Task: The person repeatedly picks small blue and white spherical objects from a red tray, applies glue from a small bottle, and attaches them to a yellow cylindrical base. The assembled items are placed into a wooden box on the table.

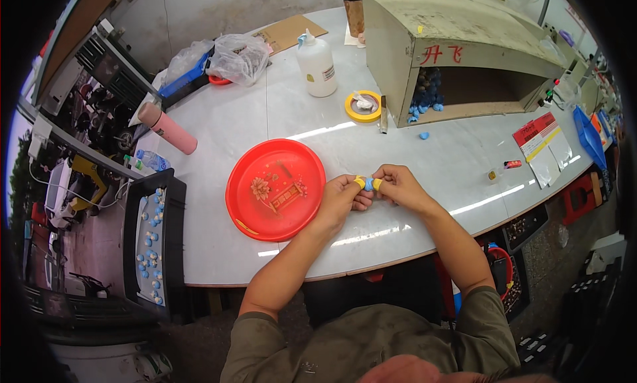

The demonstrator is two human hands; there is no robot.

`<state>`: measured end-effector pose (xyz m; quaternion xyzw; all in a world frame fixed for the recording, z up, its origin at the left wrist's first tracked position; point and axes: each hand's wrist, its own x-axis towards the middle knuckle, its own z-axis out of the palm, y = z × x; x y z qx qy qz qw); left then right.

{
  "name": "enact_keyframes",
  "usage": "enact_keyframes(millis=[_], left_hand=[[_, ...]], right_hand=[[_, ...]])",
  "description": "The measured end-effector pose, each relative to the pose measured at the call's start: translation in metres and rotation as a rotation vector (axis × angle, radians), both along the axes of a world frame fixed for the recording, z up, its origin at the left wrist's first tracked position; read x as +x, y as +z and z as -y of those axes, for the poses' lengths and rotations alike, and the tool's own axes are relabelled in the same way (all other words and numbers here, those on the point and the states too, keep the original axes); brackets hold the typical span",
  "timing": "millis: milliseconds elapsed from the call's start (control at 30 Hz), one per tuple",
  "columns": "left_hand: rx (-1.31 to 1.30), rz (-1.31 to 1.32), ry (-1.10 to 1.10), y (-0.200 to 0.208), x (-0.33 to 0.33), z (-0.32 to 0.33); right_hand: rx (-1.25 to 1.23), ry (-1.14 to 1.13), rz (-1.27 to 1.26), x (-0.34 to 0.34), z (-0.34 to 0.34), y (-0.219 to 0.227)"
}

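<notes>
Small blue piece (369, 184), pinched from both sides
It lies right of my left hand (342, 194) and left of my right hand (401, 186), touching both; its long axis I can't tell.

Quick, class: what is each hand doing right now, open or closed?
Left hand: closed, pinching the blue piece.
Right hand: closed, pinching the same piece.

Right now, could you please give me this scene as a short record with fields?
left hand: pinches small blue piece
right hand: pinches the same piece
surface: pale, glossy table
beside left hand: red round tray
beyond hands: white bottle, yellow ring
back right: open-fronted cabinet, blue pieces inside
left of table: black tray holding blue-and-white pieces
</notes>
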<state>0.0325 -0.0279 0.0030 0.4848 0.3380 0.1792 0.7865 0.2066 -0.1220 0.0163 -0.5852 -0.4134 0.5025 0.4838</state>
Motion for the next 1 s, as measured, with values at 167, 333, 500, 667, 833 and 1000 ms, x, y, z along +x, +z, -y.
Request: enact_keyframes(millis=[167,333,500,667,833,1000], left_hand=[[-0.014,0.057,-0.029,-0.005,-0.001,0.000],[0.001,0.062,-0.025,-0.003,0.000,0.001],[0.028,0.077,-0.021,-0.009,0.000,0.000],[0.040,0.071,-0.006,-0.010,0.001,0.002],[0.058,0.084,-0.006,-0.015,0.001,0.002],[0.037,0.063,-0.019,-0.010,0.001,0.001]], right_hand=[[-0.051,-0.012,-0.009,0.004,-0.001,0.000],[-0.062,-0.010,-0.004,0.003,0.000,0.002],[-0.035,0.001,-0.007,0.003,0.000,-0.004],[-0.021,0.013,0.016,0.002,0.000,-0.006],[-0.010,0.019,0.030,0.003,0.000,-0.010],[-0.049,-0.001,0.042,0.000,-0.001,-0.002]])
